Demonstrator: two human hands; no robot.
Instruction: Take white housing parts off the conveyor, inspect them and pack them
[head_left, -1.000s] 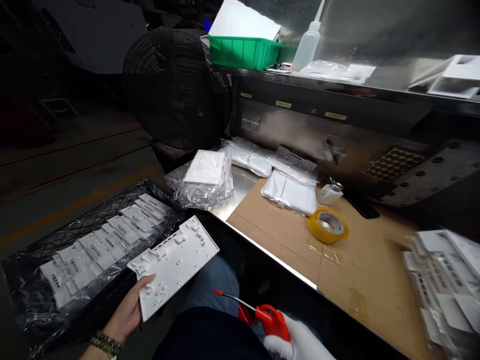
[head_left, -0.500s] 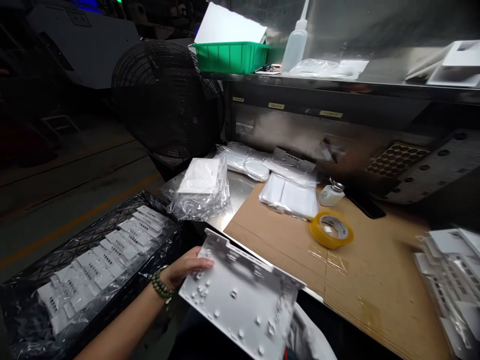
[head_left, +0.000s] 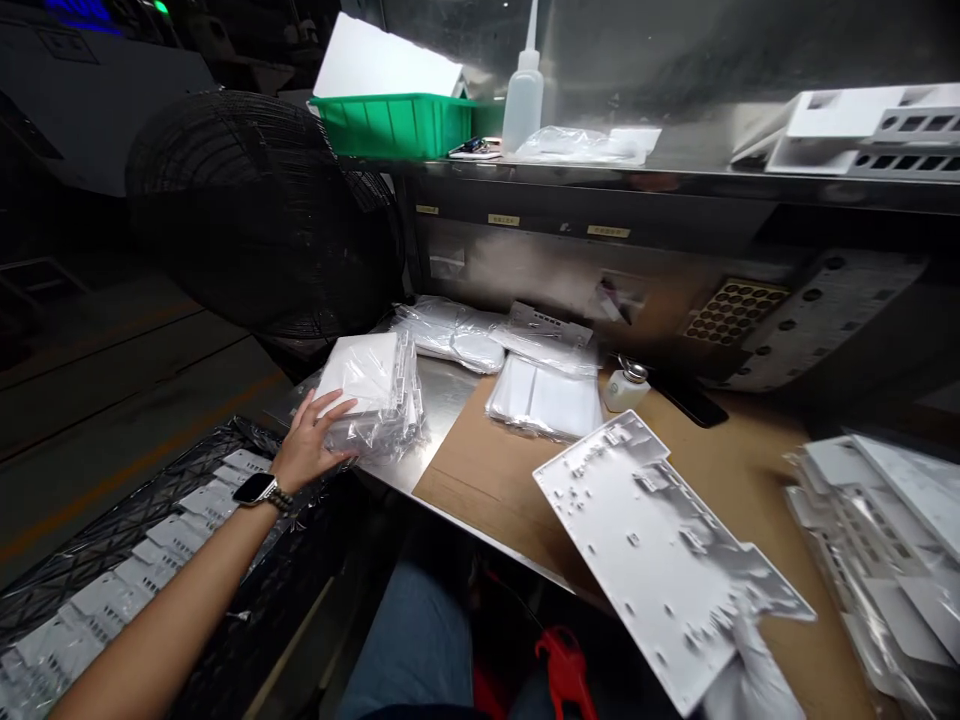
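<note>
My right hand (head_left: 750,682), in a white glove, grips the lower edge of a flat white plastic panel (head_left: 660,545) with pegs and ribs, held tilted over the cardboard sheet (head_left: 487,470). My left hand (head_left: 311,440), bare with a watch at the wrist, is stretched out to the table's left corner. Its spread fingers rest on a stack of white parts in clear bags (head_left: 371,385). A red-handled tool (head_left: 559,665) lies in my lap, with neither hand on it.
A black crate (head_left: 247,600) lined with plastic holds several white parts at my left. A black fan (head_left: 255,220) stands behind it. More bagged parts (head_left: 544,395), a small dispenser (head_left: 625,385), a stack of white panels (head_left: 885,540), a green bin (head_left: 394,125) and a squeeze bottle (head_left: 523,95) are around.
The white panel passed from my left hand to my gloved right hand and moved right over the cardboard. My left hand reached out to the bagged stack. The red tool now lies in my lap.
</note>
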